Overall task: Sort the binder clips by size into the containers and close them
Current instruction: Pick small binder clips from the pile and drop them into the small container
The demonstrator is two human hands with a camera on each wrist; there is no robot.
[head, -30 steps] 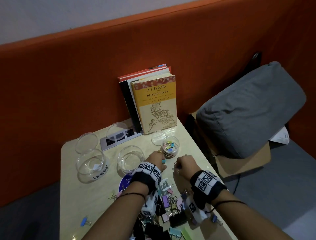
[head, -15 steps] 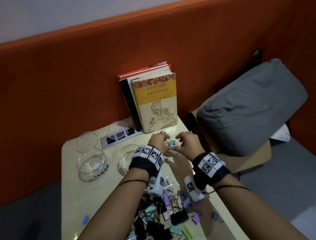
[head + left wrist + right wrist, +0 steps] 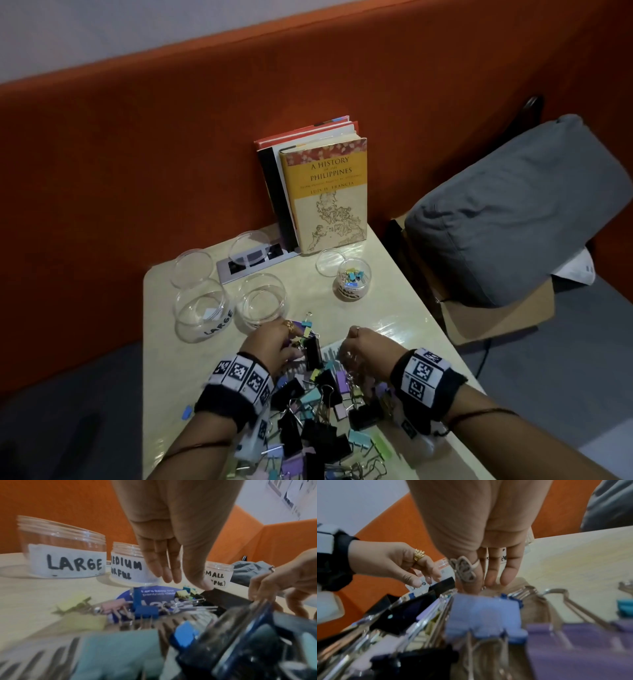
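Observation:
A heap of binder clips, black and pastel, large to small, lies at the near end of the table. Three open clear jars stand behind it: LARGE and MEDIUM, both empty, and SMALL holding several small clips. My left hand hovers at the heap's far edge with straight fingers, its thumb at a big black clip. My right hand reaches down beside it, fingertips touching wire handles. Neither hand visibly holds a clip.
Three clear lids lie behind the jars. Upright books and a power socket plate sit at the table's back. A grey cushion rests on a cardboard box to the right. An orange partition surrounds the table.
Half a second ago both hands were over the SMALL jar. They have since pulled back toward me and lowered onto the far edge of the clip heap.

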